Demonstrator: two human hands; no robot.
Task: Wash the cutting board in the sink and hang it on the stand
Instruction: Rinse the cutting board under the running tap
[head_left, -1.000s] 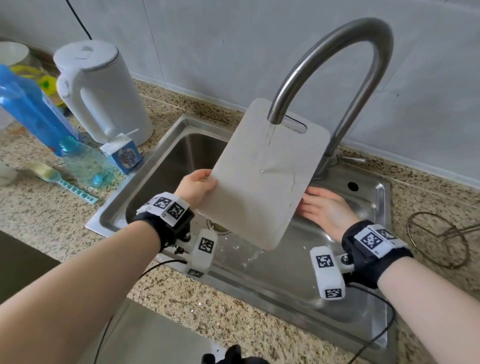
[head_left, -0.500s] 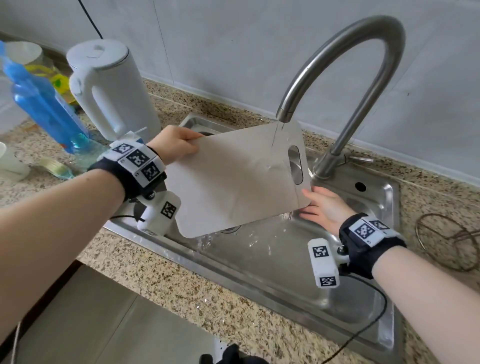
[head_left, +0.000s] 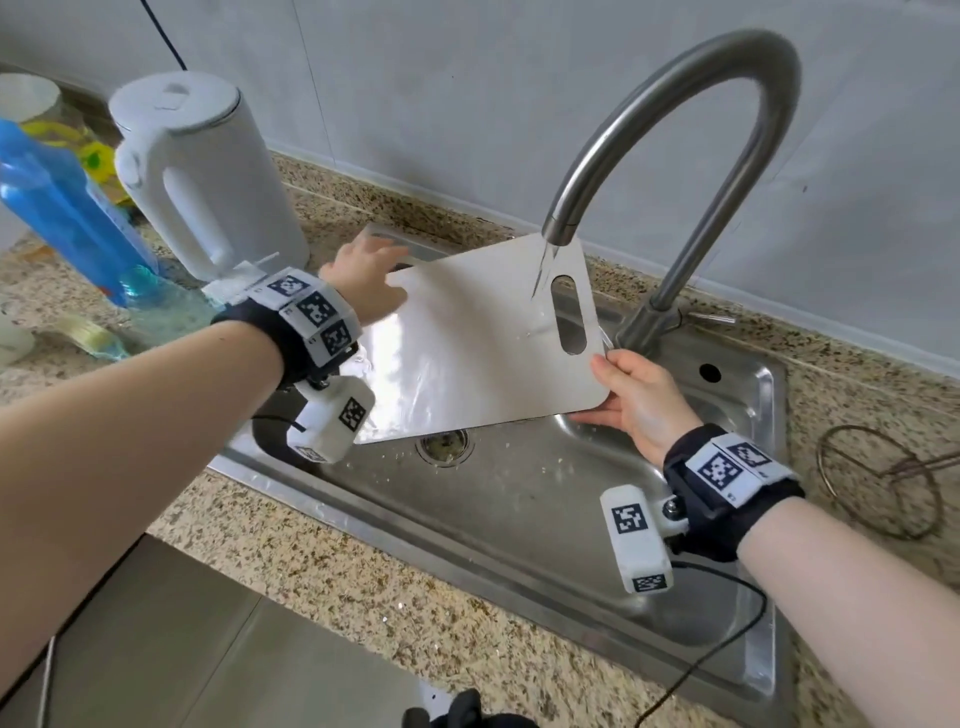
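Cutting board (head_left: 467, 343): pale grey-white rectangle w/ rounded corners, thin, wet and glossy across the lower left where light glares off it; an oblong handle slot sits near its right end. It's held over the sink (head_left: 519, 519), nearly flat but tilted, right end toward the faucet (head_left: 675, 104), and a thin stream of water from the spout lands on the board just left of the slot. Sink is stainless steel, drain (head_left: 442, 448) visible just below the board's near edge w/ small bits of debris scattered round it. No brand or readable writing on the board; the only markings in view are black-and-white square code tags on the wrist bands and on the small white blocks hanging under each wrist, no legible text. Left hand (head_left: 363, 280) grips the board's far left corner, fingers wrapped over the edge, forearm reaching in from the lower left. Right hand (head_left: 639, 395) holds the near right corner, thumb on top by the slot, fingers underneath, forearm coming in from the lower right. On the speckled countertop (head_left: 363, 597): white kettle (head_left: 208, 171) and blue bottle (head_left: 62, 208) to the left, a wire ring stand (head_left: 878, 483) to the right, well apart from the board.
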